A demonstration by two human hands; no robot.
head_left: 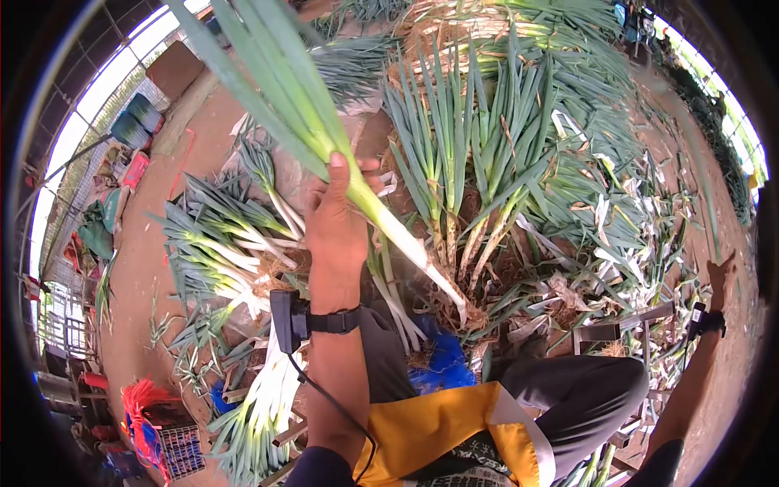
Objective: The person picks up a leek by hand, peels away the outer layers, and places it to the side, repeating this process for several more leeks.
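My left hand (pixel 335 235) is wrapped round a large green onion (pixel 398 235), thumb over the stalk where white turns to green. Its broad leaves point up and left toward the camera, and its rooted end slants down to the right. Far out at the right edge, my right hand (pixel 720 280) has its fingers spread and holds nothing. A long thin green leaf (pixel 710 191) is just above that hand. Unstripped green onions (pixel 454 162) with brown outer skins stand in front of me. Cleaned green onions (pixel 231 252) with white stalks lie to the left of my left hand.
A large heap of green onions (pixel 568 122) fills the back right. Peeled leaves (pixel 600 219) litter the ground at right, near a metal frame (pixel 625 323). More white stalks (pixel 272 398) lie at lower left. A black crate (pixel 180 448) with red strings (pixel 146 398) stands beyond.
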